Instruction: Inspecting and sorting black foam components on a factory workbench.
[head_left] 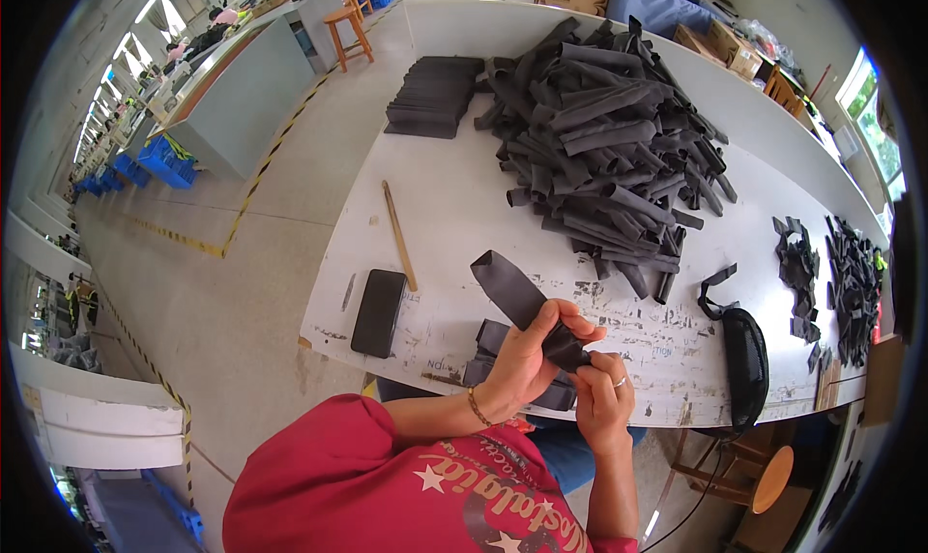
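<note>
A dark strip (522, 297) was up off the table (454, 215) at its near edge, its free end jutting up and left, its lower end pinched in the left hand (527, 355), fingers curled shut round it, while the right hand (601, 384) closed thumb and fingertips on the same end just beside it. Under the hands lay a small stack (493, 345) of flat strips, with a phone (378, 311) and a stick (398, 234) to the left and a black pouch (745, 360) to the right. Farther back sat the big pile (609, 137), a neat stack (433, 94) beside it, and smaller scraps (831, 282) far right.
</note>
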Tool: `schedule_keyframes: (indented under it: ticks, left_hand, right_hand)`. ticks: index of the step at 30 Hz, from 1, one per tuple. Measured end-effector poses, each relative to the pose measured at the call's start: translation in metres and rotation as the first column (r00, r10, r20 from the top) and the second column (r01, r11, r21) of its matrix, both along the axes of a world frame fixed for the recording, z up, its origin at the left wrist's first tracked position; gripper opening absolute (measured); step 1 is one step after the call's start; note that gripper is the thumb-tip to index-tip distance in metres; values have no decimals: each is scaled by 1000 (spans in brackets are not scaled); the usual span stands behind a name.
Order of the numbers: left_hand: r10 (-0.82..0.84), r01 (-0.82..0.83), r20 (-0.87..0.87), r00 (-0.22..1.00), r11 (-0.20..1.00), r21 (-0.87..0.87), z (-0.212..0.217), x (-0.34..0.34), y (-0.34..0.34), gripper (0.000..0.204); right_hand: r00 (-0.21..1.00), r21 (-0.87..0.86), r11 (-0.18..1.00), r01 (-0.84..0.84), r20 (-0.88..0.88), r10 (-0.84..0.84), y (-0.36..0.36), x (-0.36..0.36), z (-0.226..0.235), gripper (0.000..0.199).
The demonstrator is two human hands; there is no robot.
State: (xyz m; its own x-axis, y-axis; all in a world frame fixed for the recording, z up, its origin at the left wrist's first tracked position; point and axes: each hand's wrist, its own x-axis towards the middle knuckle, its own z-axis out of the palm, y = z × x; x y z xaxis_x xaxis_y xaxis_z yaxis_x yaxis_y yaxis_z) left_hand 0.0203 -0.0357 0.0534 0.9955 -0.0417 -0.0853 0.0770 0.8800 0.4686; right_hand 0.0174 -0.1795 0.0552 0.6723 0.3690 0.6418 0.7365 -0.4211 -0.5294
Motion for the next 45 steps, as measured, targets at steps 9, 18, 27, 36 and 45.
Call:
schedule_keyframes:
  ticks: [9, 18, 27, 36, 45]
  left_hand:
    - [-37, 38, 11, 999, 998, -59, -7, -3, -3, 28]
    - [254, -260, 62, 965, 954, 146, -23, 23, 42, 31]
    - [157, -231, 250, 955, 926, 299, -14, 13, 88, 11]
    - [71, -177, 305, 950, 925, 337, -9, 11, 88, 11]
    - [45, -98, 108, 993, 822, 560, -10, 18, 92, 25]
  right_hand:
    - [999, -2, 1000, -2, -53, 2, 6, 1, 0, 23]
    - [997, -107, 993, 55, 62, -49, 2, -1, -4, 28]
    - [976, -203, 977, 73, 217, -28, -12, -15, 0, 28]
    - [974, -210, 975, 80, 223, -32, -15, -20, 1, 30]
    - [994, -193, 975, 106, 37, -101, -18, -9, -6, 28]
